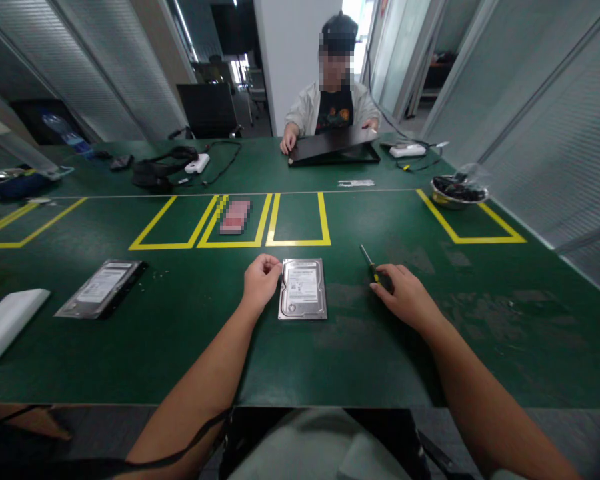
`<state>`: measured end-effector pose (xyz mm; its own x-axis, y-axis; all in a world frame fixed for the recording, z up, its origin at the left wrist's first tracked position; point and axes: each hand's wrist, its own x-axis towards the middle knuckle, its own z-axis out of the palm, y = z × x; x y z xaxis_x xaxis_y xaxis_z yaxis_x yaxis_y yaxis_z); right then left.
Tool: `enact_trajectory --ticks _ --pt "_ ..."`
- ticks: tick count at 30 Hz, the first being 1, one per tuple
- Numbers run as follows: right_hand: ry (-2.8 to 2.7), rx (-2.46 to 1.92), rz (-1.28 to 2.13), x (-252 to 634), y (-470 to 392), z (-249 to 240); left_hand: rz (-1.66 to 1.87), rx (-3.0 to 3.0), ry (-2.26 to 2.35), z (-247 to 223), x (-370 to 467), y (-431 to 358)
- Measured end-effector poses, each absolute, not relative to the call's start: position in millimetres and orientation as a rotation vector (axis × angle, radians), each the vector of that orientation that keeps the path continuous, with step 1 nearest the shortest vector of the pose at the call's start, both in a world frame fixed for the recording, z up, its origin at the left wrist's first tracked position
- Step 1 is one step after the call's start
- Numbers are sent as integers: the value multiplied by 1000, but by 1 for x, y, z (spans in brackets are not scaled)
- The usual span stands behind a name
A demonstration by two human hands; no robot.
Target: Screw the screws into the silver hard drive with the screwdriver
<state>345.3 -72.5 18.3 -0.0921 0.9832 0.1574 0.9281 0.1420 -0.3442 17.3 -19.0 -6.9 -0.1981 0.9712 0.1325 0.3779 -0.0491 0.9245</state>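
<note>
A silver hard drive (303, 288) with a white label lies flat on the green table in front of me. My left hand (261, 283) is at its upper left edge, thumb and fingers pinched together; whatever is between them is too small to make out. To the right of the drive, my right hand (403, 293) holds a screwdriver (371, 263) with a black-and-yellow handle, its metal shaft pointing up and away from me. Farther left lies a second hard drive (100, 288), tilted in view, with tiny bits scattered beside it.
Yellow tape outlines (300, 243) mark the table, one around a blurred pink item (235, 217). A metal bowl (459, 192) of dark items stands at right. A white object (11, 327) lies left. Across the table, a person (333, 107) handles a black panel (333, 143).
</note>
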Motion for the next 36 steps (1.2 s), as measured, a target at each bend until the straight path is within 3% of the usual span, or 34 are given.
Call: enact_trajectory --ticks 6,14,20,27,36 --pt "-1976 -1891 104 381 -76 28 1200 1578 1686 -5 15 -19" --pt "-1808 -2257 -393 476 -95 38 1216 1563 1745 -6 19 -16" --pt "-1513 -2625 -330 519 -102 16 1222 1573 1749 -8 18 -13" --pt "-1422 -2870 -272 501 -112 13 1189 1602 1788 -9 19 -12" --pt "-1288 -2959 -191 494 -114 20 1190 1590 1781 -10 19 -12"
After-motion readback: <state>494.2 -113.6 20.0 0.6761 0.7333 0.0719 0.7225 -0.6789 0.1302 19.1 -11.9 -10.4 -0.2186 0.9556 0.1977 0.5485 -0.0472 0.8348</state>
